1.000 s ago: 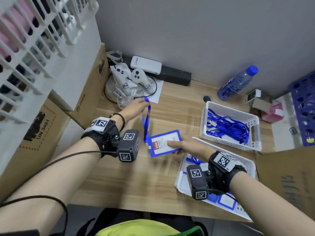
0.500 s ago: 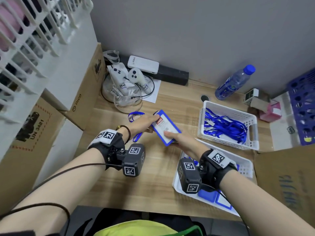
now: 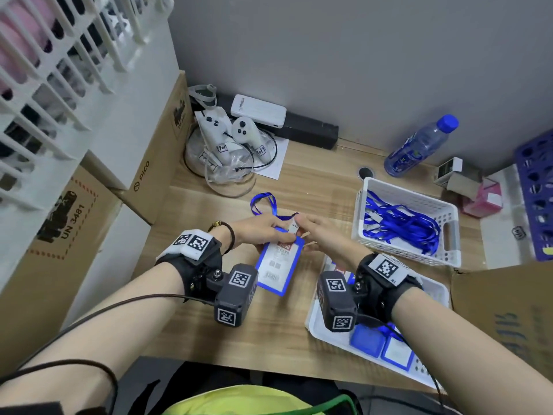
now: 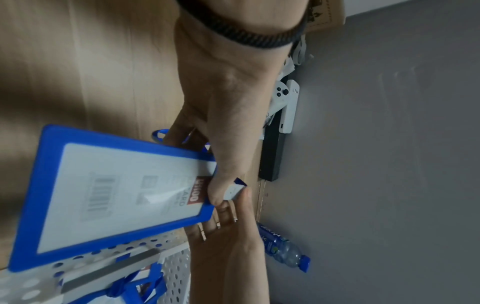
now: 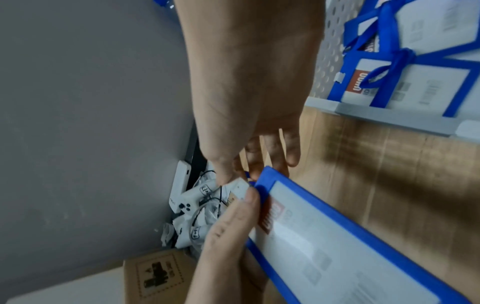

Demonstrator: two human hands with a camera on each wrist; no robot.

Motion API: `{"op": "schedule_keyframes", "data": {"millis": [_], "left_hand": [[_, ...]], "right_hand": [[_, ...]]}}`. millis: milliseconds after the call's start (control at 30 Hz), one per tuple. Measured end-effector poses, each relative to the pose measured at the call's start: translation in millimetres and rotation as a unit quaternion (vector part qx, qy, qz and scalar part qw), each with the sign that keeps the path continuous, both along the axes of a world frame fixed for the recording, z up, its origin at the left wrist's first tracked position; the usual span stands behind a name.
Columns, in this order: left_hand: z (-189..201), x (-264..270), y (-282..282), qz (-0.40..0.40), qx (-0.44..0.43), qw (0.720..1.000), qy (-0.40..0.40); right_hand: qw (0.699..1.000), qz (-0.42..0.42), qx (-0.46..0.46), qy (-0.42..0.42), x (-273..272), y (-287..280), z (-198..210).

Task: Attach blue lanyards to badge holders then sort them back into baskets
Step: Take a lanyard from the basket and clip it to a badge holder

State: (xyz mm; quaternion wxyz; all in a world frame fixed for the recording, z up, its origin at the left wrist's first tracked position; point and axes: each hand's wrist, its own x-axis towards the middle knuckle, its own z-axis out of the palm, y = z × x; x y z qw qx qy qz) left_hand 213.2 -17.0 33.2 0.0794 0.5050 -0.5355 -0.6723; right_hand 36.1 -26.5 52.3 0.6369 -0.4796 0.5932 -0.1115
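Note:
A blue-framed badge holder [image 3: 276, 263] with a white card is tilted above the wooden desk between my hands. My left hand [image 3: 269, 230] grips its top edge, thumb on the front, as the left wrist view shows on the badge holder [image 4: 116, 195]. My right hand [image 3: 314, 233] pinches the white clip [image 3: 294, 226] of the blue lanyard [image 3: 263, 202] right at the holder's top. The clip [image 5: 239, 186] touches the frame's corner. The lanyard's loop lies on the desk beyond my hands. Whether the clip is fastened is hidden by my fingers.
A white basket [image 3: 452, 235] of loose blue lanyards stands at the right. A second white basket [image 3: 326, 333] under my right wrist holds badge holders, some tied with lanyards [image 5: 400, 59]. Controllers [image 3: 230, 136], a water bottle [image 3: 419, 148] and cardboard boxes [image 3: 158, 163] surround the desk.
My left hand came down from holding the lanyard up and took the holder's top. The holder was lifted and turned lengthwise toward me. My right hand moved from the card to the clip.

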Motion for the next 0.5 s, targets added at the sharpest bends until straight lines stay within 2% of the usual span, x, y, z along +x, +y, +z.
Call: {"op": "schedule_keyframes", "data": {"millis": [133, 367, 500], "left_hand": [[2.9, 0.4, 0.0, -0.006, 0.008, 1.000, 0.019], [-1.2, 1.7, -0.6, 0.020, 0.001, 0.998, 0.052], [-2.7, 1.4, -1.1, 0.026, -0.005, 0.998, 0.057]], "right_hand": [[0.999, 0.011, -0.022, 0.037, -0.8, -3.6, -5.3], [1.000, -0.009, -0.010, 0.022, 2.8, -9.1, -2.0], [0.999, 0.013, -0.011, 0.035, 3.7, -13.8, 0.3]]}}
